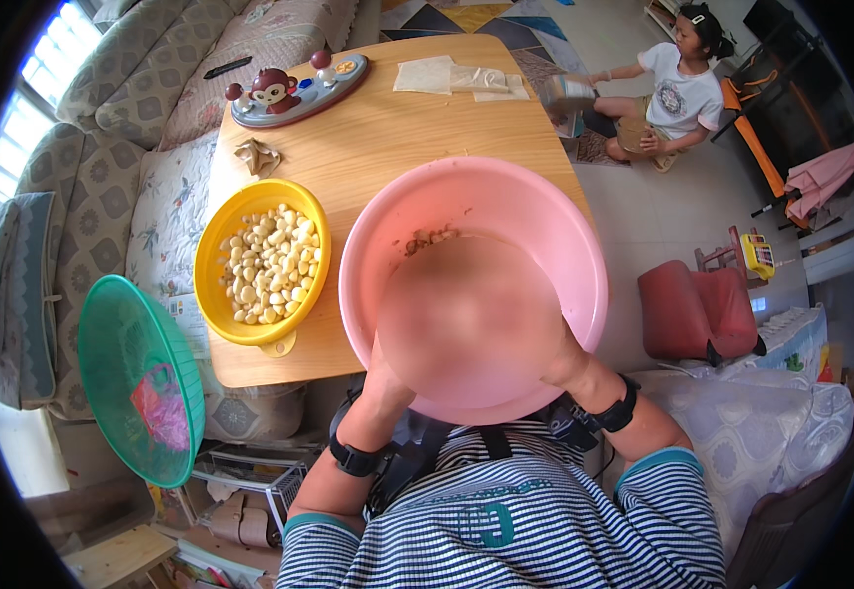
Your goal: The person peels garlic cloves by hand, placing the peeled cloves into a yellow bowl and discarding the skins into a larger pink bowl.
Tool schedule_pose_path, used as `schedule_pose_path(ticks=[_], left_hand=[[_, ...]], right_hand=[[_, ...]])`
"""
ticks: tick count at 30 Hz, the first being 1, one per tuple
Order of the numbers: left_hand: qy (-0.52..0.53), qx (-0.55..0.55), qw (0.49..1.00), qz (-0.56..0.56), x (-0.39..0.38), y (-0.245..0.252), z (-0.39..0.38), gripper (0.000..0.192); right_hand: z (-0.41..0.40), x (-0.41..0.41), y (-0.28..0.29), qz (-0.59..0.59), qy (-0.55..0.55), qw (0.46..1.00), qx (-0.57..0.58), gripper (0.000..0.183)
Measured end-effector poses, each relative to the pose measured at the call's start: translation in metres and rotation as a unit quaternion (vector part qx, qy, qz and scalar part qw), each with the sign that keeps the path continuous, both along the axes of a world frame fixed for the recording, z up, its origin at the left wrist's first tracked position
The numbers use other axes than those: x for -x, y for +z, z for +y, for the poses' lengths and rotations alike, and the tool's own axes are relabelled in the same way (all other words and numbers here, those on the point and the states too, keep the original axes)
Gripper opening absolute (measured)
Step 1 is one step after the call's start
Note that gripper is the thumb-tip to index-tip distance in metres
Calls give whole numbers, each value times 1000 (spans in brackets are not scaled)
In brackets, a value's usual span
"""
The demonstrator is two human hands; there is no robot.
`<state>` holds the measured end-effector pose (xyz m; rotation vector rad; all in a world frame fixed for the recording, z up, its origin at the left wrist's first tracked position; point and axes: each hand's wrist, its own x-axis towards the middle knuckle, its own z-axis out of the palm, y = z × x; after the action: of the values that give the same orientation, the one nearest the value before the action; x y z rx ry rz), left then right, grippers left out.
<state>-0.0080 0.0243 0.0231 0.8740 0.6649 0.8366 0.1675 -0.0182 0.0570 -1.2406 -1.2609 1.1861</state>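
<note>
A large pink plastic basin [581,250] stands at the near edge of the wooden table. Both my left hand [397,379] and my right hand [567,357] reach down into it from its near side; a blurred patch covers their fingers and whatever they may hold. Small brown bits [430,239] cling to the basin's far inner wall. Left of the basin, a yellow plastic colander [202,276] holds many pale, peeled pieces, perhaps nuts or garlic cloves [272,265]. A crumpled brown scrap [257,156] lies just beyond the colander.
A monkey-figured toy board [301,92] and pale paper or cloth sheets [460,77] lie on the wooden table [368,70]. At left, a green plastic basket [139,375] tilts beside the sofa. A red child-sized chair [699,309] is at right. Another person [670,103] crouches at the upper right.
</note>
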Motion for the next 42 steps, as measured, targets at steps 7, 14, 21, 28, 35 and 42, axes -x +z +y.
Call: schedule_pose_path(ticks=[7,14,21,28,35,42], left_hand=[[-42,60,996,-44,3,10,2,33],[-42,164,978,-120,6,4,6,32],[-47,216,966,-134,10,3,7,26],[-26,156,984,-78,10,6,10,18],[261,-135,945,143,70,15,59,12],[290,-179,902,263,131,-12,108,17]], right_hand=[[1,-7,-7,66,-6,996,60,5],[0,-8,-3,50,-13,998,46,8],[-3,-10,2,22,-26,998,48,9],[-10,-29,13,34,-92,995,32,10],[-14,-114,24,-156,-317,935,-34,8],[-14,-198,-20,-286,-405,868,-15,10]])
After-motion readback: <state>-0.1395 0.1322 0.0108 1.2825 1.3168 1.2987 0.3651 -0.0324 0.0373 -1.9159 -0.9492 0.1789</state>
